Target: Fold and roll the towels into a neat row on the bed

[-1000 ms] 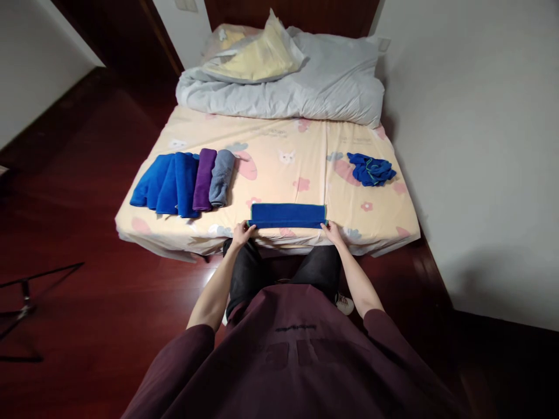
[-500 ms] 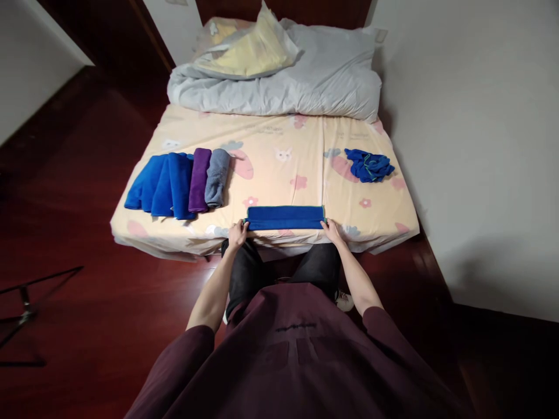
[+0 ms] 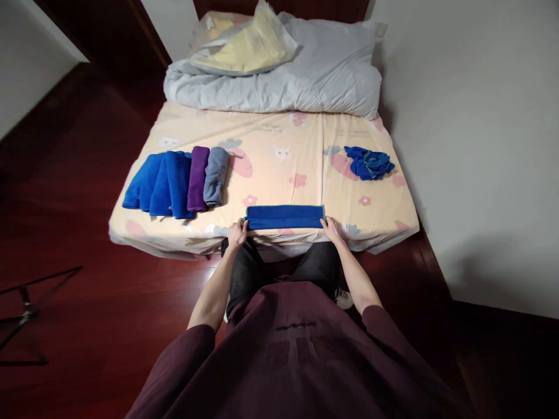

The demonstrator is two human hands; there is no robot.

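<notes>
A dark blue towel (image 3: 285, 216) with green edging lies folded into a long strip at the near edge of the bed. My left hand (image 3: 238, 233) pinches its left end, and my right hand (image 3: 332, 228) grips the right end. The fold nearest me runs between both hands. Off to the left, several rolled or folded blue towels (image 3: 159, 183) lie side by side, with a purple towel (image 3: 198, 178) and a grey towel (image 3: 216, 176) against them. A crumpled blue cloth (image 3: 369, 163) with green edging rests on the right.
Under the towels is a bed with a patterned yellow sheet (image 3: 279, 174). A pale grey quilt (image 3: 271, 93) and a yellow pillow (image 3: 251, 49) are at its far end. A wall (image 3: 471, 145) borders the right side; a black stand (image 3: 27, 314) is on the floor at left.
Both hands keep their hold on the ends of the blue towel, which looks nearly the same. The view has shifted very slightly.
</notes>
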